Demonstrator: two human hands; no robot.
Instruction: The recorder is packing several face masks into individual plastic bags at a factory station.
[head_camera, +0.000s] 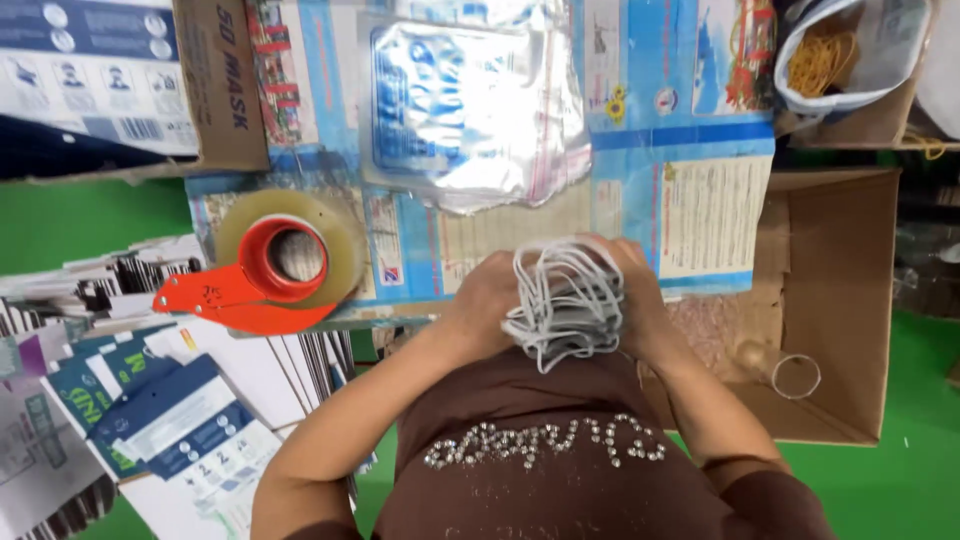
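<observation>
Stack of face masks (566, 305), pale grey with white ear loops, is clamped edgewise between left hand (487, 303) and right hand (636, 300), both grips closed on it, above near table (700, 140) edge. Judged light, soft, prone to fanning; best pinched across the stack. Clear zip bags (470, 100) beyond; tape dispenser (265, 275) at left.

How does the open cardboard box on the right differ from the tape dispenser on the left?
The cardboard box is brown, angular and lies open, holding a thin ring; the tape dispenser is bright orange with a round roll of clear tape on it. The box sits beside the right hand; the dispenser lies further out from the left hand. Both lie untouched, as the hands hold a stack of face masks.
</observation>
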